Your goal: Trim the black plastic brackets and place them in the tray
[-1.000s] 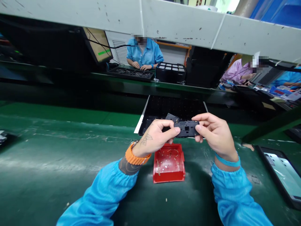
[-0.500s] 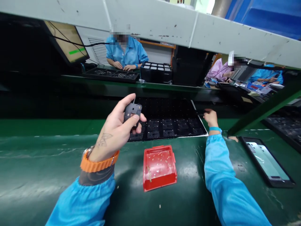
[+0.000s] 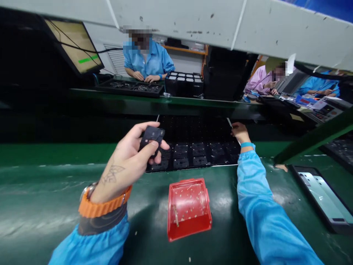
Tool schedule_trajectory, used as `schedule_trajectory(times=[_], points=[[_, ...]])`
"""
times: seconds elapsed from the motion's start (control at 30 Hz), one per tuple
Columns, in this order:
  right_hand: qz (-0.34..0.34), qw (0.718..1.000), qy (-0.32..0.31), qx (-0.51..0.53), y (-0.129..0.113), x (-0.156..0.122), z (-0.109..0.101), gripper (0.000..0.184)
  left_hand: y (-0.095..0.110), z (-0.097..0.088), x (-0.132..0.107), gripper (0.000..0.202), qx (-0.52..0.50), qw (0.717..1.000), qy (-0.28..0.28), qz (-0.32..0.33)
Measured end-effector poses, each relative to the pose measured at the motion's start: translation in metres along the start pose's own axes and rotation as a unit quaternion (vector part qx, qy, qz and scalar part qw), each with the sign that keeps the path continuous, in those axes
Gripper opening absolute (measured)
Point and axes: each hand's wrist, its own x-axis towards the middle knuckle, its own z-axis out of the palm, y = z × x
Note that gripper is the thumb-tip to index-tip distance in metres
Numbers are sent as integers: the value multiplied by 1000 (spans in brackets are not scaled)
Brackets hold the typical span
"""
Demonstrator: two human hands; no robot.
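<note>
In my left hand (image 3: 129, 158), small flat black plastic parts (image 3: 152, 135) with cut-outs are pinched between thumb and fingers, above the near left corner of a black tray (image 3: 209, 164). Several similar dark parts (image 3: 180, 151) lie in rows in that tray's pockets. At the tray's right edge is my right hand (image 3: 240, 132), its fingers closed together. What they grip, if anything, is too dark to see. Nearer to me stands a red plastic bin (image 3: 189, 206) with small pale bits scattered in it.
A dark frame with a pale phone-like panel (image 3: 325, 195) lies at the right, beside a slanting green post (image 3: 317, 136). A grey beam (image 3: 176, 18) crosses overhead. Across the bench sits a person in blue (image 3: 149, 62); other people work farther right.
My right hand has moved slightly left, to the tray's right edge. My left hand is a little lower and farther left, with the black parts tilted differently. The view has shifted slightly.
</note>
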Motion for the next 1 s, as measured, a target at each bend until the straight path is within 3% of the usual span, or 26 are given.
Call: schedule_trajectory(times=[0.13,0.23,0.33,0.63,0.73,0.83,0.93,1.0], points=[[-38,992,-121,-8,9,-56,-3,28,3,0,-4,43,-6,1000,5,15],[-67,983,-170,-32,15,-97,5,24,3,4,-7,41,1,1000,-5,30],[-101,978,-170,-61,16,-116,11,23,3,8,-10,42,6,998,-27,53],[-178,969,-129,-111,9,-123,4,20,-4,14,-11,41,43,994,-74,63],[-211,970,-92,-79,-7,-128,-6,10,-9,19,-10,42,33,990,-119,61],[-238,968,-78,-19,-40,-145,-18,21,-14,25,-11,43,10,985,-160,68],[-272,951,-124,79,-82,-179,-28,39,-15,30,-15,45,3,983,-167,75],[-283,908,-213,225,-108,-203,-31,46,-15,32,-18,42,15,983,-164,84]])
